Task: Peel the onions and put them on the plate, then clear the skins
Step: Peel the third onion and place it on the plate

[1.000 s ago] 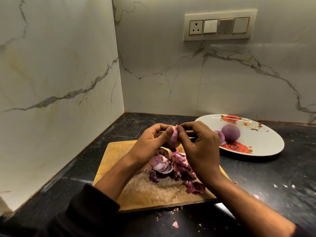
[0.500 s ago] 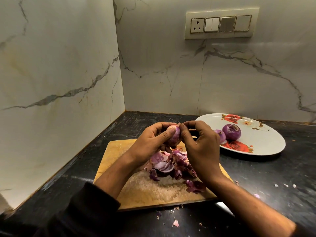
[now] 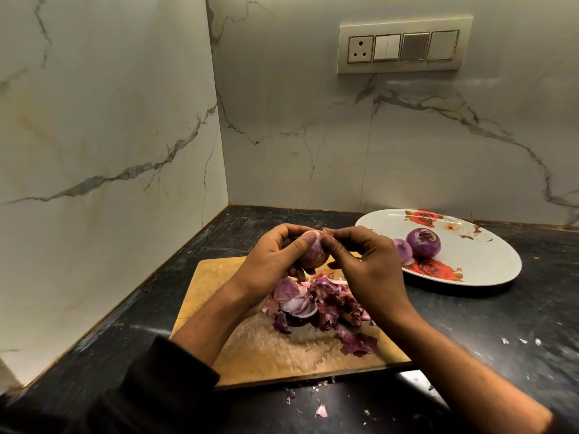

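Nearest the person, small purple scraps of skin lie scattered on the black stone counter, just off the near edge of the rectangular wooden chopping board. On the board sits a heap of loose purple onion skins, likely left there so they can be gathered up in one go once peeling is done.

Above that heap both hands meet. The left hand comes in from the near left in a dark sleeve, its fingers and thumb curled round a small pale purple onion and cupping it from the left. The right hand reaches in from the near right, wrist bent, thumb and fingertips pinched together at the top of the onion, seemingly on a strip of skin, though what exactly they nip is too small to tell. Working over the board probably lets the peelings drop onto the pile.

Farther right stands the white oval plate with red roses, holding two peeled purple onions that touch each other. A cream switch panel is mounted on the far marble wall.
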### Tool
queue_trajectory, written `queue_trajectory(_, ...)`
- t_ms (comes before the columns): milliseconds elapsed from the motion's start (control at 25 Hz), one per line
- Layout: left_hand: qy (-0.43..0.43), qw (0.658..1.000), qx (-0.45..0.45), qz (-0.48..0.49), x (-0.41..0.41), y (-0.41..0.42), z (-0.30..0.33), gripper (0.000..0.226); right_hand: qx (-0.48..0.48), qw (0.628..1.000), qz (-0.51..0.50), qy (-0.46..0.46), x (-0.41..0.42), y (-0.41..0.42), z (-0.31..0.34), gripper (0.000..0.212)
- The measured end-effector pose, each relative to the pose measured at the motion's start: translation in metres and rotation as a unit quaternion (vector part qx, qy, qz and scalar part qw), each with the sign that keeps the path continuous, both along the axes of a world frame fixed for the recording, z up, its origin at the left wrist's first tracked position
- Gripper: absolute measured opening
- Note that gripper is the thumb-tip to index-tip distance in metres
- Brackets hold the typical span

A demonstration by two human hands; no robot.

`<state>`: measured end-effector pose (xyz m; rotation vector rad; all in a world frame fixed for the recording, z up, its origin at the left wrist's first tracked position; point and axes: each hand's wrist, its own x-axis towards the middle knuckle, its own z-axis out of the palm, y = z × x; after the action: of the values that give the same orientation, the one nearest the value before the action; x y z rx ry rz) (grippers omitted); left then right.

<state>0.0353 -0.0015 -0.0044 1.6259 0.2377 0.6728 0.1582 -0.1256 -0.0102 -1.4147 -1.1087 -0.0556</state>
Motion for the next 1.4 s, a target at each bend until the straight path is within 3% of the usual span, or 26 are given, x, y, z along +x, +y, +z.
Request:
queue_trajectory(440,0.001,1.0,0.011,-0.01,-0.0007,-0.0026,0.0001,0.035,0.022,0.991,-0.105,-0.085,-0.0042,0.0064,0.0002,0.005)
queue_trajectory(760,-0.011,0.998,-0.029,-0.052,0.0015,-0.0039,0.001,0.042,0.039,0.994,-0.093,0.05,-0.0039,0.0053,-0.002,0.014)
queue_trajectory(920,0.001,0.998,-0.035,-0.048,0.0021,-0.0039,0.0014,0.027,0.03,0.994,-0.075,0.073,-0.0046,0.0052,-0.0033,0.017)
queue_trajectory(1160,-0.011,0.999,-0.018,-0.037,0.0014,-0.0055,0.0024,0.048,0.029,0.992,-0.051,0.109,-0.0027,0.0055,-0.0033,0.016)
queue_trajectory(1400,-0.016,0.996,-0.07,-0.059,0.0013,-0.0039,0.0021,0.047,0.045,0.978,-0.027,0.201,0.0028,0.0058,-0.0032,0.015)
